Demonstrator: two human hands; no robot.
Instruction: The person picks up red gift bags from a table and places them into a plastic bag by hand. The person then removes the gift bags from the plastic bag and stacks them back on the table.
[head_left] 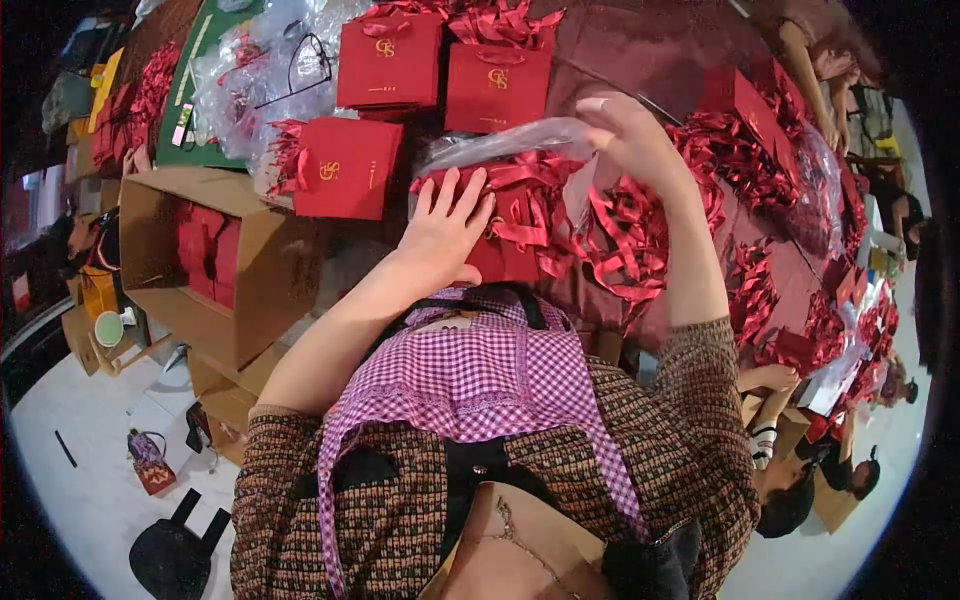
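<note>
My left hand lies with its fingers spread on a red paper gift bag near the table's front edge. Loose red ribbons cover much of that bag and those around it. Beyond it, a clear plastic bag is pulled up into a long fold. The far end of this fold meets the curled fingers of my right hand, which grips the plastic. Beneath my right wrist, more ribbons hang in a tangled heap. The lower part of the plastic is hidden behind my left hand and the ribbons.
Stacks of red gift bags stand at the back, and another stack sits left of my hands. An opened cardboard box at the left holds red bags. Crumpled plastic lies far left. Other people's arms reach in at the right.
</note>
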